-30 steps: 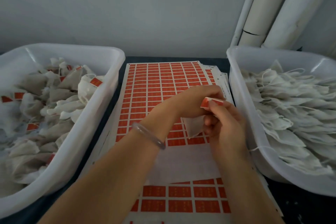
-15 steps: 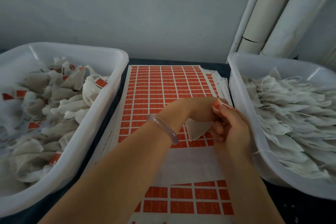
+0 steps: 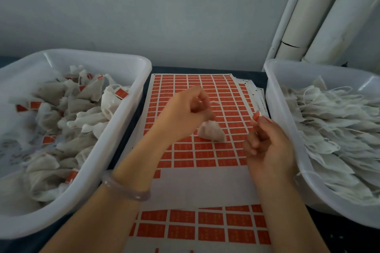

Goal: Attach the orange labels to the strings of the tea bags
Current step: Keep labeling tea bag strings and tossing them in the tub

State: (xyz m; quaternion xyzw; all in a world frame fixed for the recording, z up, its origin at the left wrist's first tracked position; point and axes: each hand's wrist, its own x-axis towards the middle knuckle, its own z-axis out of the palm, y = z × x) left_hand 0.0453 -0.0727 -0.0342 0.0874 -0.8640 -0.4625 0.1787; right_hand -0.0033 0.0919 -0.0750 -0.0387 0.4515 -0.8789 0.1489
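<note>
Dark table [image 3: 185,69]: left hand [image 3: 185,113] is gripping dangling tea bag [image 3: 211,133], right hand [image 3: 267,146] is pinching orange label [image 3: 257,116] at bag's two o'clock.

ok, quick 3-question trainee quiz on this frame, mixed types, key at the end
1. True or false: the right hand pinches an orange label in its fingers.
2. Which bin holds tea bags that already carry labels? A) the left bin B) the right bin C) both
3. Fill in: the left hand holds a ____ above the label sheet.

Key: 1 true; 2 A; 3 tea bag
</note>
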